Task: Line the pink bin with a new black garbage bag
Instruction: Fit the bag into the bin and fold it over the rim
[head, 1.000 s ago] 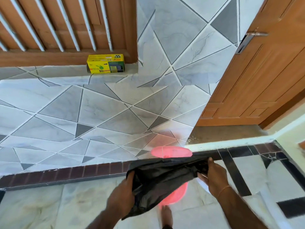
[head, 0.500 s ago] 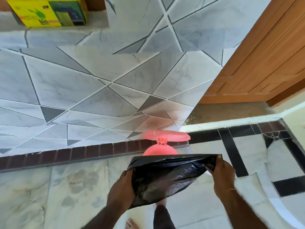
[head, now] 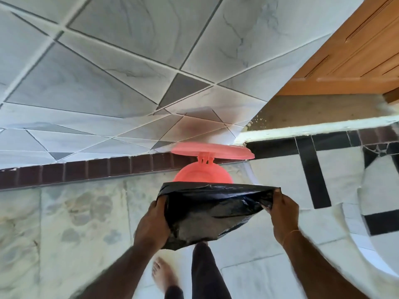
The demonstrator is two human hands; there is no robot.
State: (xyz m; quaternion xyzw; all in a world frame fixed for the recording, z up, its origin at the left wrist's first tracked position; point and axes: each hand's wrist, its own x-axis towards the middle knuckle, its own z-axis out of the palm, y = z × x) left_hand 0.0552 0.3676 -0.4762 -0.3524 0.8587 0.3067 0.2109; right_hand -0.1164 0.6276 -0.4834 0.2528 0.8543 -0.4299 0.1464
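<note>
The single head view looks steeply down from above and close behind the pink bin (head: pixel 203 174), facing the tiled wall (head: pixel 121 67).

view tipped down, closed in | yellow box left frame | pink bin (head: pixel 202 173) rim emerged past black bag (head: pixel 213 214) | bare foot (head: pixel 164 275) appeared

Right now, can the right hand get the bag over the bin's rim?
Probably yes. The bin stands just beyond the bag with its lid flipped up, so nothing blocks the opening. The right hand and left hand both grip the bag's mouth.
</note>
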